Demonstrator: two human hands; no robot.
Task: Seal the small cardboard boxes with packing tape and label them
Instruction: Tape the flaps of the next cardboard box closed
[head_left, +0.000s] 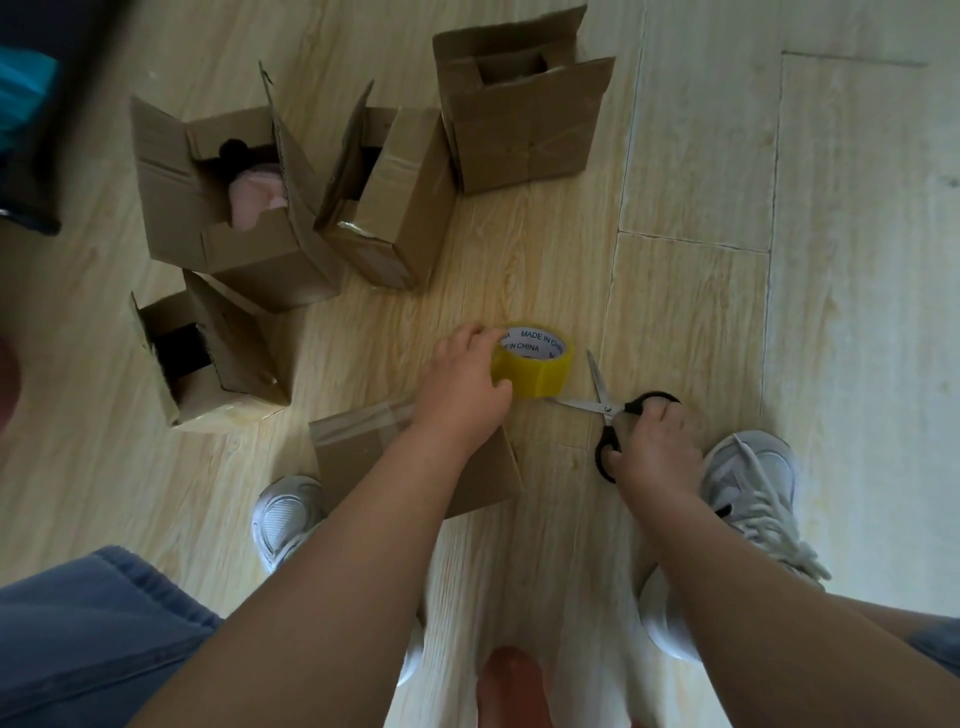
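Note:
A small closed cardboard box (358, 457) lies on the wooden floor between my feet, with a strip of clear tape across its top. My left hand (462, 387) grips a yellowish roll of packing tape (537, 364) just beyond the box; tape runs from the roll back to the box. My right hand (652, 449) holds black-handled scissors (602, 402), fingers through the loops, blades spread apart and pointing toward the roll. My left forearm hides much of the box.
Several open cardboard boxes stand further off: one with pink contents (228, 208), one beside it (395, 202), one at the back (519, 109), one at left (208, 358). My white shoes (748, 483) flank the taped box. Bare floor lies to the right.

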